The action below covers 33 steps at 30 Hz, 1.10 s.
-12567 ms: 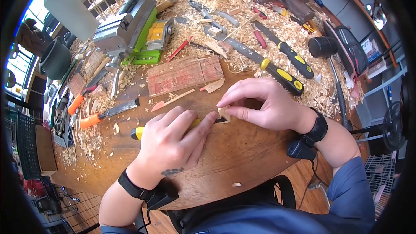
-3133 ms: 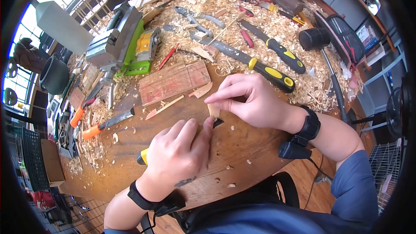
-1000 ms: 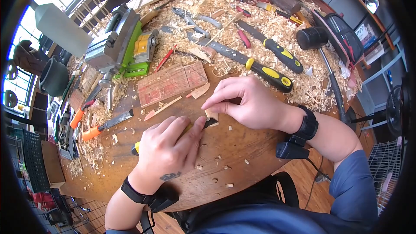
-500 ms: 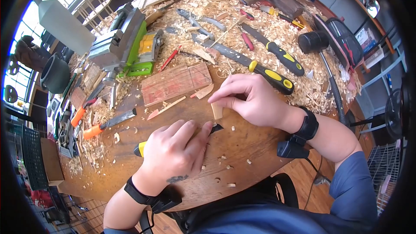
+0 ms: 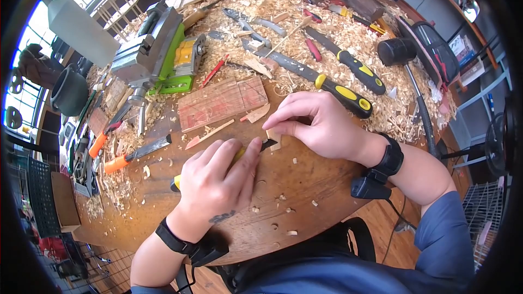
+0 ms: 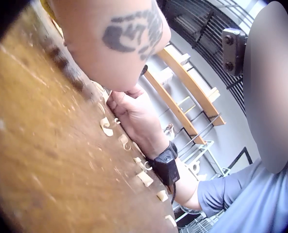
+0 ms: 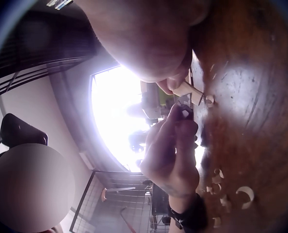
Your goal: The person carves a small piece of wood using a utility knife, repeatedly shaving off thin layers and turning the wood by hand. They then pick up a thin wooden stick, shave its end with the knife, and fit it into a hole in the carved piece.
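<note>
My left hand (image 5: 218, 177) grips a utility knife (image 5: 177, 182) with a yellow and black handle, mostly hidden in the fist. Its dark blade (image 5: 267, 145) points right and overlaps the lower part of a small pale wood piece (image 5: 275, 145). Thumb and fingers of my right hand (image 5: 321, 126) pinch the top of that piece. In the right wrist view, the wood piece (image 7: 187, 91) slants down toward the tabletop, with a curl of shaving at its end. The left hand (image 7: 170, 153) is close beside it there. In the left wrist view, the tattooed left wrist hides the blade.
A red-marked board (image 5: 223, 103), a thin stick (image 5: 210, 134) and a small blade-shaped wood piece (image 5: 257, 113) lie beyond the hands. Chisels with orange handles (image 5: 115, 164), a vise (image 5: 147, 49), yellow-black tools (image 5: 346, 95) and a mallet (image 5: 396, 51) surround the work among shavings.
Several small shavings have gathered on the near tabletop since the oldest frame. In the last half second, the left hand has brought the knife blade up against the wood piece, which was visible apart from it.
</note>
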Available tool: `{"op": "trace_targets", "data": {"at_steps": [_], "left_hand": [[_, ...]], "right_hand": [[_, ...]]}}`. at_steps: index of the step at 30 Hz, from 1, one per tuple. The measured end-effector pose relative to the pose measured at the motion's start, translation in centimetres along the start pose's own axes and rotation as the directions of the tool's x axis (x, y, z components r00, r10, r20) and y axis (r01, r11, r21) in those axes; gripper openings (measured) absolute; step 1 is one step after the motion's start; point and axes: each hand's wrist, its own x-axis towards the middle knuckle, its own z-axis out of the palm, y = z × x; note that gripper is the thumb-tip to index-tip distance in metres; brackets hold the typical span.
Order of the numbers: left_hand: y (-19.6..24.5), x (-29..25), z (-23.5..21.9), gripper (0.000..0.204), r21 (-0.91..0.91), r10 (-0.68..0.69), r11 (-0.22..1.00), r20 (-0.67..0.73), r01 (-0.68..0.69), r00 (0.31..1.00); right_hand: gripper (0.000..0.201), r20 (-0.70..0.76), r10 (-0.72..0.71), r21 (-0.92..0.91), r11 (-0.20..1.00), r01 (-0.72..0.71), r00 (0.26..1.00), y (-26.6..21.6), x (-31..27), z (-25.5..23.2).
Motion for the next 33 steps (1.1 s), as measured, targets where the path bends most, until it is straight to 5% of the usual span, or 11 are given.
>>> {"op": "trace_targets", "data": {"at_steps": [8,11,15,17,21,33], "left_hand": [[0.6,0.3,-1.0,0.029,-0.008,0.006,1.0,0.136,-0.005,0.991],[-0.3,0.1,-1.3,0.032,-0.033,-0.025,0.999,0.019,0.025,1.0],[-1.6,-0.2,-2.4,0.04,0.021,-0.094,0.995,-0.034,0.094,0.995],[-2.0,-0.3,-2.4,0.042,0.021,-0.123,0.992,-0.078,0.125,0.989],[-1.6,-0.8,-3.3,0.042,-0.015,-0.23,0.973,-0.011,0.23,0.973],[-2.1,-1.3,-4.1,0.04,-0.027,-0.241,0.97,-0.067,0.24,0.968]], "right_hand": [[0.012,-0.005,0.012,-0.017,1.0,-0.012,1.0,0.0,0.0,-0.1],[0.013,-0.035,0.125,0.168,0.979,-0.118,0.991,0.0,-0.1,0.1],[0.017,-0.098,0.124,0.19,0.976,-0.103,0.988,0.1,-0.2,0.0],[0.019,-0.191,-0.006,0.086,0.996,0.023,0.982,0.2,0.1,-0.6],[0.02,-0.247,0.003,0.111,0.993,0.025,0.969,-0.7,0.3,-1.6],[0.021,-0.245,-0.04,0.095,0.993,0.065,0.969,-0.9,0.4,-2.7]]}}
